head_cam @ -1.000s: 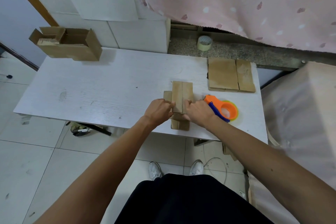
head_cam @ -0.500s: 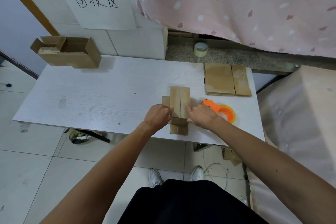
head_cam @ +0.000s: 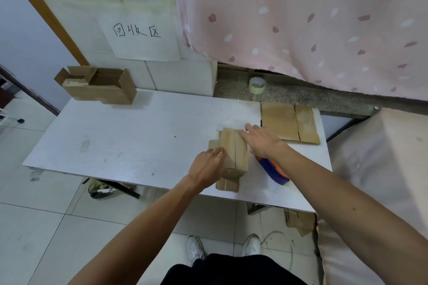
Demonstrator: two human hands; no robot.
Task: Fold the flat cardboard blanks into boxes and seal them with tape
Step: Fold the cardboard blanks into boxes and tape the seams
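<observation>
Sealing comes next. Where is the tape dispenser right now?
Head view: the tape dispenser lies on the table, just right of the box, partly under the right forearm.

Home room, tiled floor [head_cam: 34, 227], pink leaf-print curtain [head_cam: 301, 18], small white table [head_cam: 127, 141]
</observation>
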